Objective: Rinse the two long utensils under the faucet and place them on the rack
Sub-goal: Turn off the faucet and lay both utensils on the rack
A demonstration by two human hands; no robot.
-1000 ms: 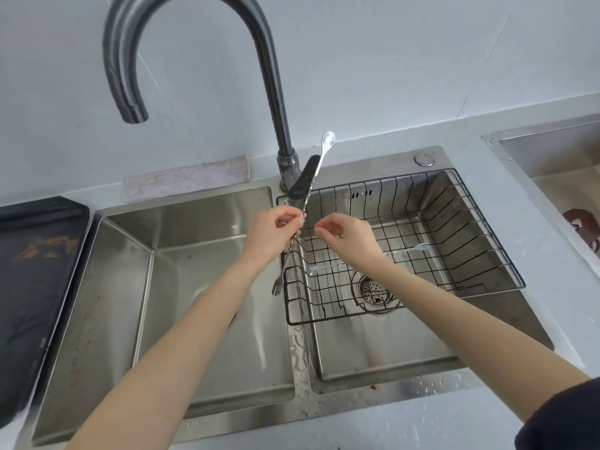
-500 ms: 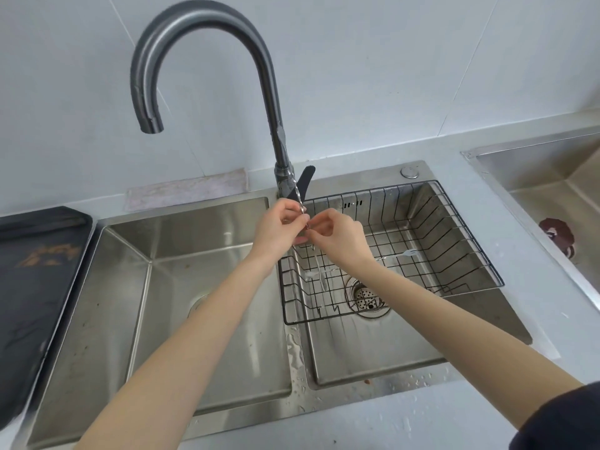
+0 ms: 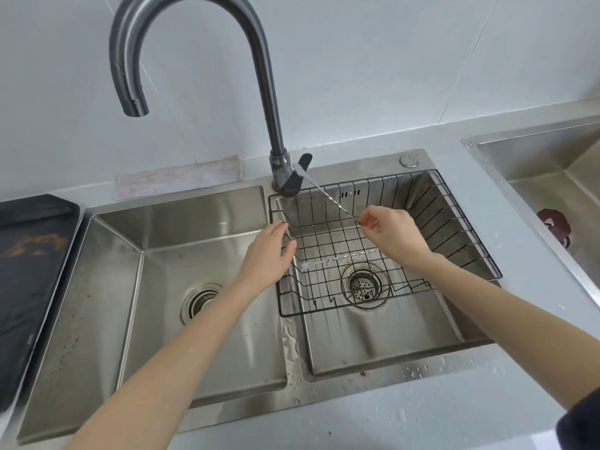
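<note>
My right hand (image 3: 394, 237) pinches one long twisted metal spoon (image 3: 328, 194) by its lower end above the black wire rack (image 3: 454, 222). The spoon slants up and left, its bowl near the faucet handle (image 3: 297, 175). A second long twisted utensil (image 3: 341, 258) lies flat on the rack floor, its white end near the rack's left wall. My left hand (image 3: 268, 251) hovers open, fingers apart, at the rack's left rim, holding nothing. The tall curved faucet (image 3: 194, 43) has its spout over the left basin, and no water runs from it.
The rack sits in the right basin above its drain (image 3: 363, 285). The left basin (image 3: 168, 254) has its own drain. A dark tray (image 3: 29, 271) lies at far left, a cloth strip (image 3: 178, 180) behind the sink, and another sink (image 3: 552, 177) at far right.
The spoon passed from my left hand to my right hand, which moved right over the rack. My left hand let go and opened. The camera view shifted lower.
</note>
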